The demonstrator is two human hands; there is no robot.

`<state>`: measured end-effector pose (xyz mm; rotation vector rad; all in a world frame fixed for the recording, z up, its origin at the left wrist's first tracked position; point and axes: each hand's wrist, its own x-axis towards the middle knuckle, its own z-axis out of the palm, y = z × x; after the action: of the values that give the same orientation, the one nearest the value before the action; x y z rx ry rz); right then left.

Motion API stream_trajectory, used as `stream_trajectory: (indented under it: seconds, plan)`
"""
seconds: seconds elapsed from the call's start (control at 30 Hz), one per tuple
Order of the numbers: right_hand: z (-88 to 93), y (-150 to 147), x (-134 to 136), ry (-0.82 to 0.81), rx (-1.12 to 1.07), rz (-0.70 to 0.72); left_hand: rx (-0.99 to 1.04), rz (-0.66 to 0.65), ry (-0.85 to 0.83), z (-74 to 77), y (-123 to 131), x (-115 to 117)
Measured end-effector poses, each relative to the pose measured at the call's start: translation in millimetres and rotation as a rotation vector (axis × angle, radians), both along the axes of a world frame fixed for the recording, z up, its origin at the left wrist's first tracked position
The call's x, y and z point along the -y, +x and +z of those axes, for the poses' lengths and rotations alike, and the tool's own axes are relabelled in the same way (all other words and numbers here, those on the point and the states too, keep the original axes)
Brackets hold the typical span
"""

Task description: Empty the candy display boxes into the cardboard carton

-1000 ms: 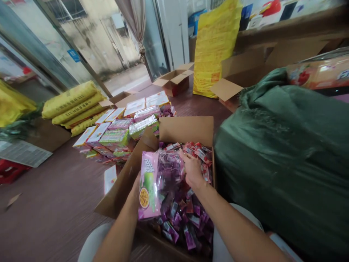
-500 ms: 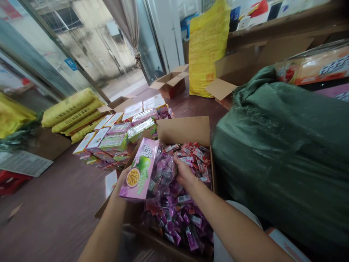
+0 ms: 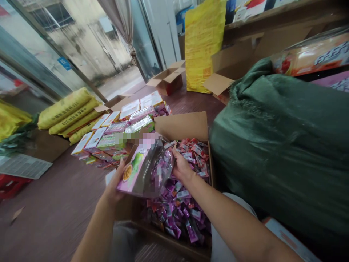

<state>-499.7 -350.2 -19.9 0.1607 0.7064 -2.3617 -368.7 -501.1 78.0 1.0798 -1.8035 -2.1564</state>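
Tilted over an open carton (image 3: 181,125) is a pink and green package (image 3: 136,165) with a passion fruit picture and a clear plastic side. My left hand (image 3: 116,180) grips its left end. On the clear side, my right hand (image 3: 182,165) is closed on the plastic edge. Small purple sachets (image 3: 188,211) fill the near part of the carton, and red sachets (image 3: 196,149) lie at its far right. Some purple pieces show through the clear plastic.
Stacked packages (image 3: 109,136) stand left of the carton, with yellow sacks (image 3: 68,112) behind. A large green sack (image 3: 275,145) borders the right. Further back are an open box (image 3: 167,80) and a yellow bag (image 3: 204,47). A red crate (image 3: 12,186) sits far left.
The package has turned, its printed face now narrower and more of its clear side showing. Both hands have shifted slightly left with it. The view has moved a little.
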Motion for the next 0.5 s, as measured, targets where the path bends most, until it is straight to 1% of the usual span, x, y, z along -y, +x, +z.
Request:
stream_trajectory:
  seconds: [0.03,0.07,0.17,0.2,0.23,0.27,0.33,0.37,0.43,0.5]
  plan:
    - [1.2,0,0,-0.014,0.013,-0.002,0.023,-0.039,-0.01,2.9,5,-2]
    - [2.2,1,1,-0.028,0.018,-0.003,0.033,-0.076,-0.077,5.2,9,-5]
    - [3.6,6,4,-0.025,-0.034,-0.02,0.043,-0.16,-0.439,6.9,22,-16]
    - [3.3,8,5,0.002,-0.073,-0.031,0.05,-0.171,-0.535,5.8,26,-20]
    - [2.6,9,7,0.047,-0.122,-0.046,0.057,-0.163,-0.591,4.1,28,-23]
    - [1.5,9,7,0.113,-0.186,-0.063,0.064,-0.128,-0.609,2.2,31,-25]
    - [-2.2,6,6,0.321,-0.378,-0.088,0.042,-0.018,-0.572,-1.5,34,-26]
    - [-5.0,2,5,0.47,-0.492,-0.099,0.015,0.059,-0.551,-2.8,36,-24]
    - [-12.8,-11,-1,0.842,-0.674,-0.107,-0.055,0.226,-0.534,-4.0,39,-18]
    - [-24.0,-25,-8,1.227,-0.694,-0.084,-0.124,0.352,-0.532,-3.5,43,-10]
